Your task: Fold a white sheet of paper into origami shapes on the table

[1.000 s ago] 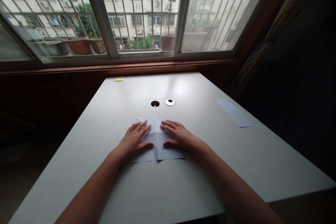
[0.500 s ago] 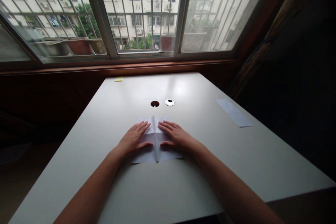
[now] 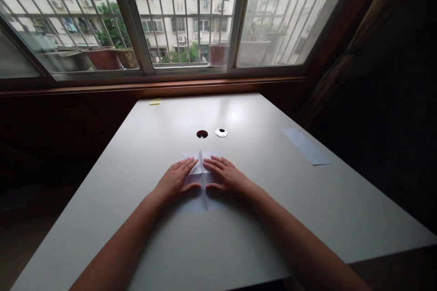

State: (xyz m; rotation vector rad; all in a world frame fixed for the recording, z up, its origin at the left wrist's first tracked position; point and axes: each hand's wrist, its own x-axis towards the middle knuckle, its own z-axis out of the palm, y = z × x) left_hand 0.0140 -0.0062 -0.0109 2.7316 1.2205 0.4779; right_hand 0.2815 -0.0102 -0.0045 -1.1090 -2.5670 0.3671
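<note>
A creased sheet of white paper [image 3: 196, 204] lies on the white table [image 3: 211, 250], with fold lines crossing near its middle. My left hand [image 3: 175, 177] rests on the left part of the paper, fingers stretched out and thumb pointing toward the centre crease. Opposite it, my right hand [image 3: 227, 175] lies on the right part in the same way, fingers extended. Between the two sets of fingertips the upright crease stands slightly raised. Both palms cover the paper's sides, so its left and right edges are partly hidden.
Beyond the paper are a round cable hole [image 3: 202, 134] and its loose round cover [image 3: 221, 132]. A strip of white paper [image 3: 306, 146] lies near the right edge. Yellow tape [image 3: 154, 102] is at the far left corner. A barred window [image 3: 187, 18] rises behind the table.
My right hand has shifted slightly left, bringing the fingertips of both hands closer together over the crease. The paper's near edge looks narrower and flatter now.
</note>
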